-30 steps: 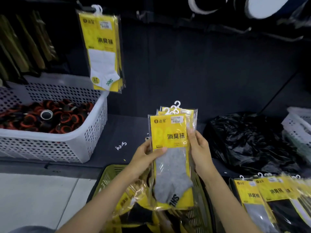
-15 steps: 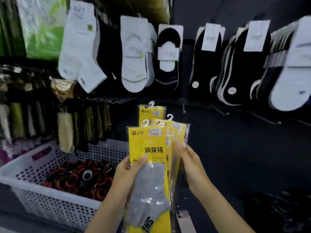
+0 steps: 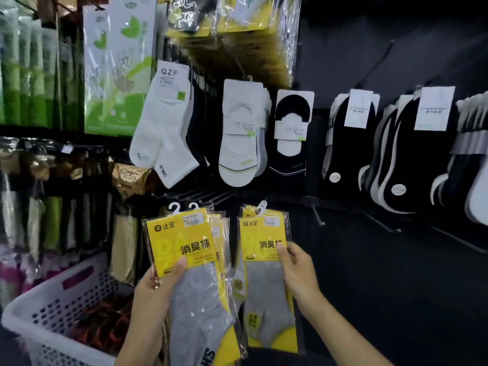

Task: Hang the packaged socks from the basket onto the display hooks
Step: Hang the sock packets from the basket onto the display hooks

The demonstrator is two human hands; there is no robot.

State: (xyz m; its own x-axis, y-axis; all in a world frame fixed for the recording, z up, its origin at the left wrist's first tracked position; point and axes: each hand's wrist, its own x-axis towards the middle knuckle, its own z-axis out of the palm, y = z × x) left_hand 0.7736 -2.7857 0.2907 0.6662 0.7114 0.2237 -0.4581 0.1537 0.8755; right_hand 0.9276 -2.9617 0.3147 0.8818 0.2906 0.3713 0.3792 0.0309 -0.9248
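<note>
Head view: we face a dark wall of hanging socks (image 3: 239, 133), with both hands raised in front of it.
Left hand (image 3: 155, 286): clamped on a fanned bundle of yellow sock packs (image 3: 184, 247), thumb across the front card.
Right hand (image 3: 298, 273): pinching a smaller bundle (image 3: 260, 249) by its right edge, just beside the left one.
Hanger loops (image 3: 174, 208): white, standing up at the tops of the packs, not yet on anything.
Bare hooks (image 3: 316, 212): thin rods jutting from the wall, right of the packs, near but not touching.
White basket (image 3: 52, 313): low on the left, holding dark red-and-black goods.
Risk: we judge the slick film could let a pack slide out of either bundle. Loops that sit unevenly may miss the rod tip. The one-edge pinch may let the right bundle swing.
</note>
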